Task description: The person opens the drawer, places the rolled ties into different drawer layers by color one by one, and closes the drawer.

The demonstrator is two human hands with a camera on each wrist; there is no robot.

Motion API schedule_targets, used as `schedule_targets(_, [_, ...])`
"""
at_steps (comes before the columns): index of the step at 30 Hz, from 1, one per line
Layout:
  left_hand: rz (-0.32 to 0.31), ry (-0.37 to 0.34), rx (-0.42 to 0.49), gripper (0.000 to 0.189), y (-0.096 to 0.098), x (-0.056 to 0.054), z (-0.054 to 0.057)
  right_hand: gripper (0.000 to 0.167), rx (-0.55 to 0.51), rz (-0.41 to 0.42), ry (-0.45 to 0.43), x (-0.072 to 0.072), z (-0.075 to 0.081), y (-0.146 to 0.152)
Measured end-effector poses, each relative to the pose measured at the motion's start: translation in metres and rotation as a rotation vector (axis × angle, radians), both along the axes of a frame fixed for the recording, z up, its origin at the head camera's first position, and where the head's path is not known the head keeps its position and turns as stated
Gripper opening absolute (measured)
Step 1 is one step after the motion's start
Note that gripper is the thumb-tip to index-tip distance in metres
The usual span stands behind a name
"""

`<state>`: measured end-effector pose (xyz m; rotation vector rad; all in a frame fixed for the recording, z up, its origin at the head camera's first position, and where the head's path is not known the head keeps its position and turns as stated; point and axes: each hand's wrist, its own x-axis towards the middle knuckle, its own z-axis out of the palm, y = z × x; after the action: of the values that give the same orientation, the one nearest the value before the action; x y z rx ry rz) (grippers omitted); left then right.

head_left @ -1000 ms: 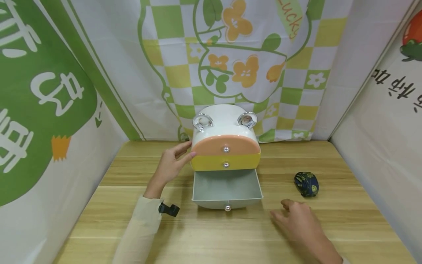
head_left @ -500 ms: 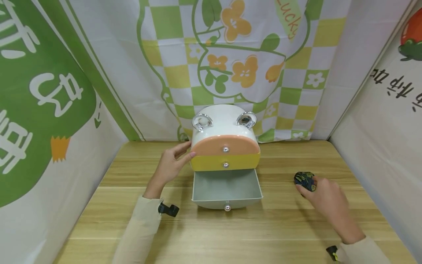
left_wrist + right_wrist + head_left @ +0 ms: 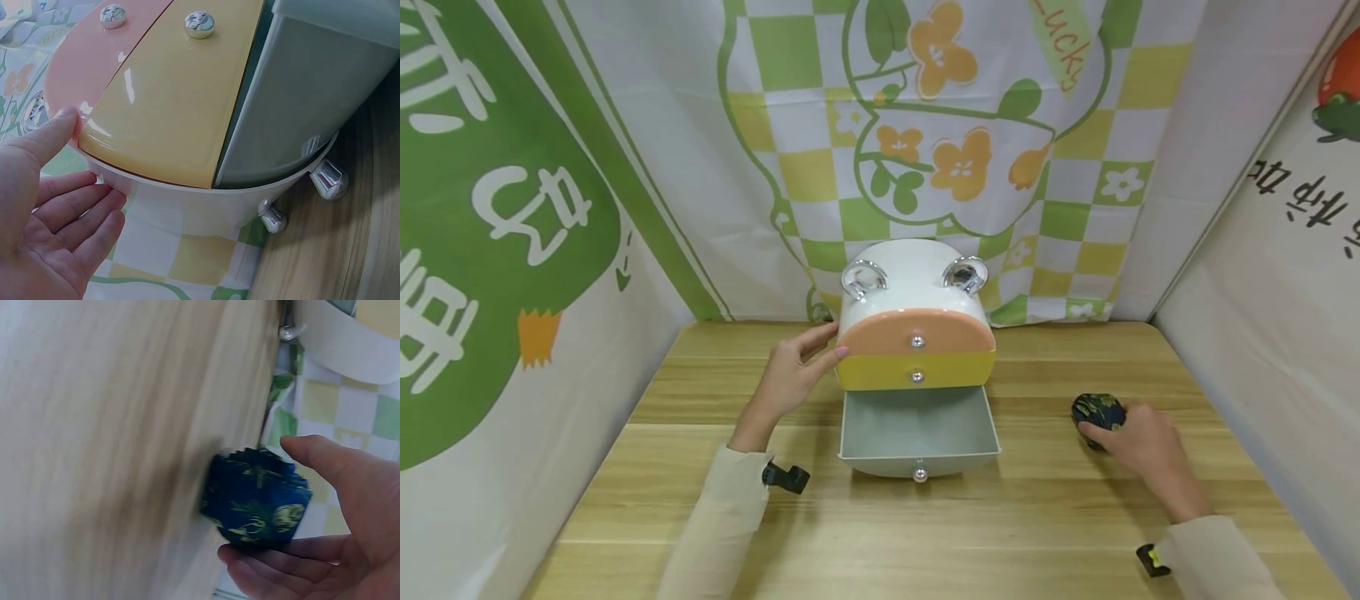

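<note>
A small white drawer cabinet with chrome ring handles stands at the table's back. Its peach drawer and yellow drawer are closed; the grey-green drawer below is pulled out, with nothing visible inside. My left hand rests on the cabinet's left side, thumb at the front edge and fingers extended along the white shell. On the right, my right hand holds a dark blue bundle with a yellow-green print and jagged edges. Thumb and fingers lie on opposite sides of it, low over the wood.
The wooden table reaches back to a checked, flower-printed curtain. Printed cloth walls stand at both sides. Each wrist wears a black camera mount, the left one beside the open drawer.
My right hand has moved from the table in front of the bundle to the right and taken hold of it. The left hand and the cabinet have stayed in place.
</note>
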<state>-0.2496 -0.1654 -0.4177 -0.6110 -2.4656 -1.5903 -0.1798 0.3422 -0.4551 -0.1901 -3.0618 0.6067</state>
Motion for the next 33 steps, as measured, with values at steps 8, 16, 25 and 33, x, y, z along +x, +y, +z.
schedule_targets(8, [0.001, 0.006, 0.004, 0.053, 0.0, 0.0, 0.002, 0.068, -0.043, -0.026, 0.001, -0.003, -0.008, 0.003])
schedule_targets(16, [0.001, 0.011, -0.001, 0.053, 0.001, -0.001, -0.001, 0.08, -0.045, -0.01, 0.047, -0.003, -0.013, 0.007])
schedule_targets(25, [0.003, 0.013, 0.003, 0.053, -0.001, -0.001, -0.003, 0.083, -0.011, 0.065, 0.084, -0.001, 0.002, 0.003])
schedule_targets(33, [0.002, 0.009, -0.004, 0.054, -0.001, -0.001, -0.002, 0.082, -0.005, 0.16, 0.071, 0.002, 0.024, -0.012])
